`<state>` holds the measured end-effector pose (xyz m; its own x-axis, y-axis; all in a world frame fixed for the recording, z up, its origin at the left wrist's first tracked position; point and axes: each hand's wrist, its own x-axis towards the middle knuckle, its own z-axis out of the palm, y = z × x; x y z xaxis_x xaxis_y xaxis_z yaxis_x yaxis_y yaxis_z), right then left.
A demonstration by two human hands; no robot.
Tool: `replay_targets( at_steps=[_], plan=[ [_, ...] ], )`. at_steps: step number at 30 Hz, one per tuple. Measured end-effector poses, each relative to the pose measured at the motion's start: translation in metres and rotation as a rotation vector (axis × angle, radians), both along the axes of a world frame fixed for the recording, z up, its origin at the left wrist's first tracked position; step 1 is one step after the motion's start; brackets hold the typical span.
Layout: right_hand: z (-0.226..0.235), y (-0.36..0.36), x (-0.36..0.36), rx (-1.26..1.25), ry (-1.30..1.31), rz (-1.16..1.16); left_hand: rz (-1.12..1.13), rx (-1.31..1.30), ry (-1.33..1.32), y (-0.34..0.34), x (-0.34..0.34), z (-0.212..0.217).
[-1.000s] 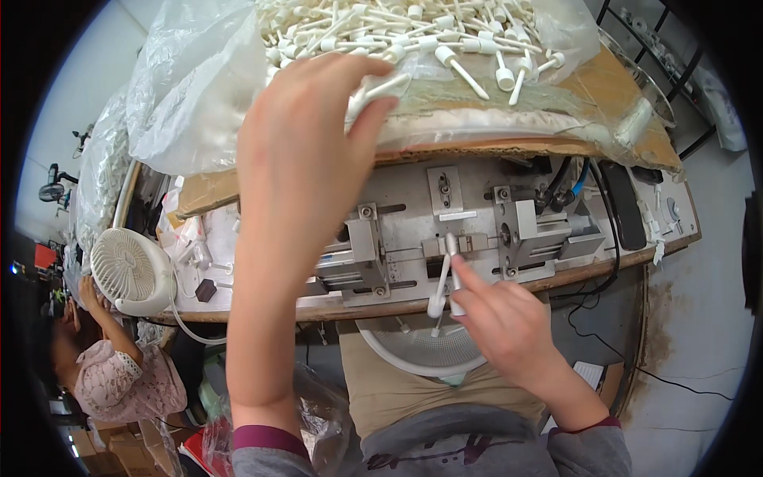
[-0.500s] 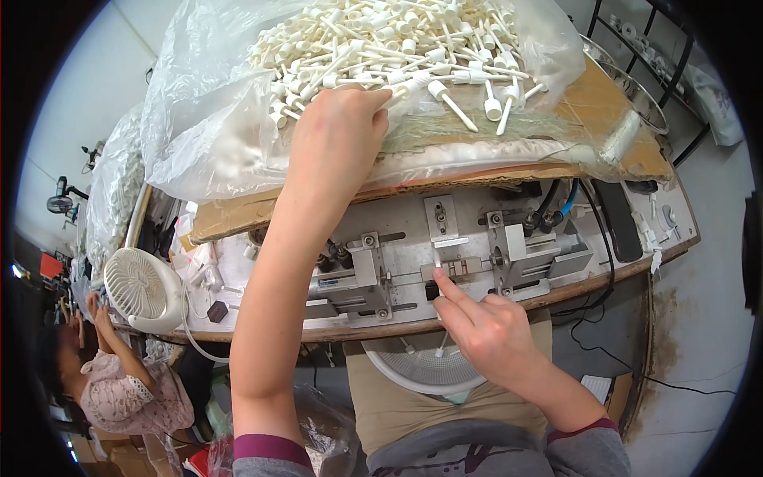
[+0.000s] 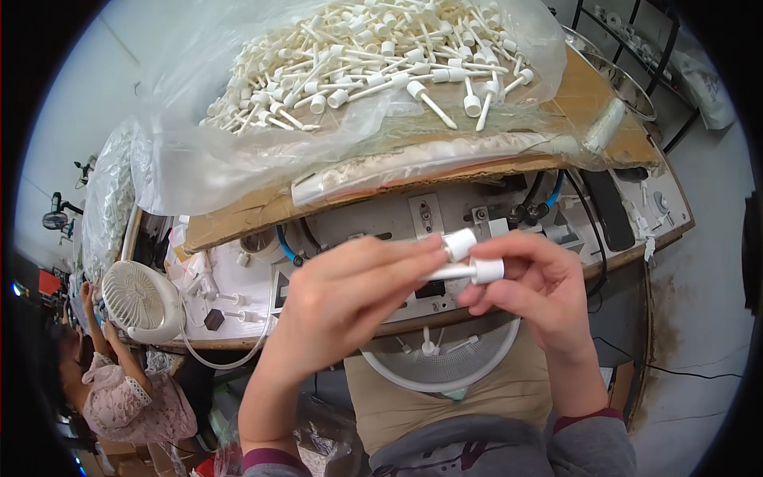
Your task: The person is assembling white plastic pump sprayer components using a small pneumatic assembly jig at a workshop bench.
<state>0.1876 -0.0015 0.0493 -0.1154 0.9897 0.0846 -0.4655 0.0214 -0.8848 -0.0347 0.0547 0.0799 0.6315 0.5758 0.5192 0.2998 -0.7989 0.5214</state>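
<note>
Above the metal fixture at the bench edge, my two hands meet. My left hand is closed around two white plastic sticks with cylindrical caps. One stick's white cap sticks out past the fingertips. Just below it is the second stick's cap, pinched by the thumb and fingers of my right hand. The stems run back under my left fingers, mostly hidden. Beyond my hands, a large pile of similar capped sticks lies on clear plastic. A white mesh basket on my lap holds several more.
Cardboard under the pile overhangs the fixture. Left on the bench are a white fan, a dark block and loose white pieces. A black flat slab and hoses lie right. A co-worker sits far left.
My left hand has come back from the pile toward me. My right hand has lifted off the fixture, and its fingers now grip a stick's cap beside my left hand.
</note>
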Motion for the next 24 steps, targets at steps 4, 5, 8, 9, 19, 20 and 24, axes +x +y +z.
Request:
replay_targets(
  at_steps=[4,5,8,9,19,20,24],
  plan=[
    [-0.011,-0.011,0.005,-0.006,-0.022,-0.043,0.045,0.013,-0.017,-0.015,-0.005,-0.009],
    [-0.014,-0.013,0.011,0.009,-0.007,-0.070,0.083,0.001,-0.035,-0.017,-0.008,-0.011],
    [-0.027,-0.017,0.017,0.196,-0.164,-0.375,0.181,-0.038,-0.136,-0.017,-0.023,-0.021],
    [-0.032,-0.017,0.015,0.266,-0.319,-0.492,0.190,-0.083,-0.181,-0.018,-0.026,-0.022],
    [-0.100,-0.017,-0.030,1.000,-1.278,-0.417,0.248,-0.364,-0.498,-0.044,-0.035,-0.033],
    [-0.098,-0.017,-0.032,0.994,-1.269,-0.395,0.246,-0.364,-0.498,-0.045,-0.035,-0.036],
    [-0.102,-0.018,-0.037,0.963,-1.281,-0.381,0.251,-0.362,-0.502,-0.047,-0.035,-0.044]
  ],
)
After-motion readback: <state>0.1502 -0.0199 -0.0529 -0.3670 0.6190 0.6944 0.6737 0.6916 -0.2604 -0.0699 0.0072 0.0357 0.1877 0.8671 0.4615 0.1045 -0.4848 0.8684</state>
